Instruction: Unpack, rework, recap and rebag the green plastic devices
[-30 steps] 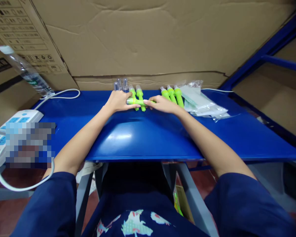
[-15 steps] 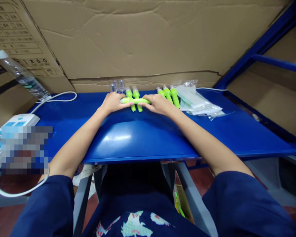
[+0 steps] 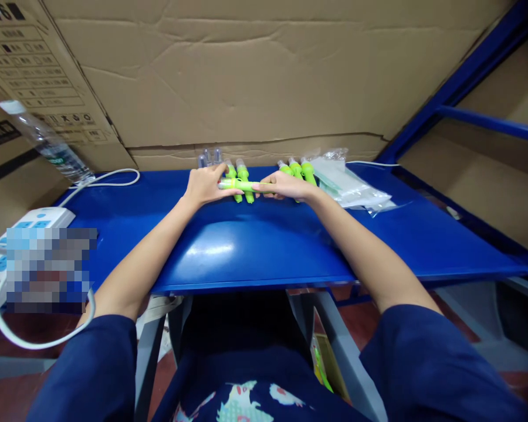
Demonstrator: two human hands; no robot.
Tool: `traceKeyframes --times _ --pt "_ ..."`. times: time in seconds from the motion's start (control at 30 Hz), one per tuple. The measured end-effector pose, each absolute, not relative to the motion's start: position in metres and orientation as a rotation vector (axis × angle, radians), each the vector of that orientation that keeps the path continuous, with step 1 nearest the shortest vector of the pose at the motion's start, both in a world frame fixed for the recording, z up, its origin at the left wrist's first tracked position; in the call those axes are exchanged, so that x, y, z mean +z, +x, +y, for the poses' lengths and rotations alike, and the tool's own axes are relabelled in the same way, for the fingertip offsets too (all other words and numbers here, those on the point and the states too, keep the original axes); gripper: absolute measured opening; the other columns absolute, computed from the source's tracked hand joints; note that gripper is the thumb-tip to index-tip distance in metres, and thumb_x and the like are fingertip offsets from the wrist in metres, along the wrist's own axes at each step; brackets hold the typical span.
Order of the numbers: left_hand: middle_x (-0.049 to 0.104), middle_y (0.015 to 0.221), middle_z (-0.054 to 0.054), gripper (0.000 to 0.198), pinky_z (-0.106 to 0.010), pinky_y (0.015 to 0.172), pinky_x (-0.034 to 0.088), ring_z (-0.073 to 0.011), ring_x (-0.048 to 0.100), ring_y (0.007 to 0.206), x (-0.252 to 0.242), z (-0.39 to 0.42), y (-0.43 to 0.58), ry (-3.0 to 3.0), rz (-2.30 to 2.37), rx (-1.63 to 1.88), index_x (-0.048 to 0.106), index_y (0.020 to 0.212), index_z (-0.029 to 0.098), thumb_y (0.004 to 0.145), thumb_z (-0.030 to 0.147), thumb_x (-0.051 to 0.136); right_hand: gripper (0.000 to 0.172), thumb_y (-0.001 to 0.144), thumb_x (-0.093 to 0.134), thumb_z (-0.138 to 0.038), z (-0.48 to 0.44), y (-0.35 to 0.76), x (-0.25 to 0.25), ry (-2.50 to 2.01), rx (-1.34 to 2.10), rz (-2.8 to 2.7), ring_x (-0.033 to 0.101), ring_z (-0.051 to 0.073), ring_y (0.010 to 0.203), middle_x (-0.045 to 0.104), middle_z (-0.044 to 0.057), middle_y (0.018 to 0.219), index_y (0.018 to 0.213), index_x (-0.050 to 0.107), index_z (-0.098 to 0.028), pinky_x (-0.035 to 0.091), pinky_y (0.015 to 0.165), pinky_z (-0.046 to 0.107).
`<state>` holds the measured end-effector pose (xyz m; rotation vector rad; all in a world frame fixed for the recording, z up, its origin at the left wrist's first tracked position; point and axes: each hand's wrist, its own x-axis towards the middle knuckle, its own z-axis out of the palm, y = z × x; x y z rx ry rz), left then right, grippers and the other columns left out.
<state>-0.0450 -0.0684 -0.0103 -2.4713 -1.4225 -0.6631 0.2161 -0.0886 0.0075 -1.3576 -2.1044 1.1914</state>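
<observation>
A bright green tube with a clear tip (image 3: 242, 186) lies sideways between my hands above the blue table (image 3: 246, 246). My left hand (image 3: 209, 186) grips its clear-tipped end, and my right hand (image 3: 284, 186) pinches the opposite end. Just behind it, two more green tubes with clear caps (image 3: 243, 170) lie side by side on the table. Several clear caps (image 3: 217, 156) stand behind my left hand. Three green tubes (image 3: 308, 171) lie beyond my right hand, partly covered by it.
Clear plastic bags (image 3: 347, 181) lie to the right. At the left are a leaning water bottle (image 3: 55, 149), a white power strip (image 3: 48, 218) and a looping white cable. A cardboard wall (image 3: 246, 76) rises behind the table; a blue frame bounds the right.
The fingers of my right hand have shifted around the green tube's end, and the hand lies slightly further right. My left hand still holds the other end. The view has shifted slightly.
</observation>
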Motion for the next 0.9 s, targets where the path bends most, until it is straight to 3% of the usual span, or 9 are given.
traceKeyframes --times 0.2,0.37,0.47,0.57,0.67,0.73,0.8,0.9 --pt "0.058 0.150 -0.021 0.075 -0.042 0.113 0.041 -0.0321 0.056 0.140 -0.014 -0.055 -0.068 -2.333 -1.655 -0.911 0.050 0.151 0.020 0.106 0.068 0.016 0.048 0.095 0.070 -0.061 -0.076 0.232 0.009 -1.363 1.120 -1.780 0.030 0.006 0.051 0.050 -0.001 0.066 0.087 0.068 -0.013 0.022 0.049 0.024" --pt "0.038 0.168 -0.022 0.066 -0.059 0.122 0.032 -0.0380 0.037 0.157 -0.034 -0.038 -0.091 -2.402 -1.901 -0.775 0.050 0.158 0.027 0.106 0.060 0.026 0.025 0.105 0.050 -0.032 -0.072 0.244 0.011 -1.392 1.219 -1.567 0.030 0.008 0.048 0.051 -0.001 0.066 0.087 0.058 -0.017 0.020 0.046 0.025" --pt "0.029 0.175 -0.017 0.064 -0.065 0.123 0.026 -0.0398 0.026 0.162 -0.042 -0.031 -0.098 -2.464 -1.935 -0.656 0.045 0.162 0.034 0.106 0.059 0.026 0.047 0.109 0.040 -0.045 -0.075 0.245 0.013 -1.492 1.343 -1.836 0.034 0.010 0.047 0.051 0.002 0.058 0.072 0.055 -0.019 0.025 0.048 0.027" --pt "0.028 0.176 -0.015 0.062 -0.066 0.121 0.028 -0.0406 0.027 0.162 -0.046 -0.027 -0.101 -2.504 -1.895 -0.591 0.044 0.163 0.036 0.106 0.058 0.028 0.071 0.111 0.025 -0.059 -0.078 0.238 0.008 -1.577 1.234 -2.155 0.034 0.011 0.045 0.045 0.003 0.047 0.058 0.054 -0.020 0.031 0.052 0.029" --pt "0.030 0.176 -0.013 0.062 -0.064 0.120 0.029 -0.0389 0.030 0.160 -0.048 -0.024 -0.102 -2.532 -1.847 -0.592 0.044 0.163 0.036 0.107 0.056 0.027 0.068 0.111 0.027 -0.048 -0.077 0.224 -0.003 -1.670 1.010 -2.233 0.038 0.013 0.045 0.044 0.003 0.043 0.053 0.049 -0.022 0.038 0.057 0.029" --pt "0.036 0.173 -0.013 0.062 -0.063 0.119 0.030 -0.0373 0.032 0.158 -0.047 -0.025 -0.102 -2.540 -1.831 -0.589 0.045 0.162 0.035 0.107 0.056 0.025 0.060 0.109 0.035 -0.039 -0.076 0.214 -0.011 -1.777 0.801 -2.244 0.052 0.016 0.053 0.055 0.008 0.051 0.056 0.054 -0.020 0.044 0.065 0.029" --pt "0.044 0.167 -0.015 0.061 -0.061 0.118 0.031 -0.0368 0.036 0.155 -0.046 -0.026 -0.101 -2.525 -1.819 -0.590 0.049 0.160 0.034 0.107 0.055 0.026 0.049 0.107 0.043 -0.041 -0.076 0.206 -0.017 -1.892 0.490 -2.247 0.069 0.023 0.076 0.071 0.016 0.075 0.072 0.065 -0.015 0.048 0.076 0.030" --pt "0.051 0.155 -0.018 0.056 -0.059 0.117 0.033 -0.0372 0.042 0.147 -0.041 -0.031 -0.100 -2.495 -1.783 -0.586 0.056 0.154 0.032 0.107 0.049 0.031 0.054 0.106 0.042 -0.055 -0.080 0.200 -0.019 -1.954 0.220 -2.236 0.072 0.035 0.108 0.076 0.025 0.112 0.099 0.073 -0.011 0.051 0.088 0.037"
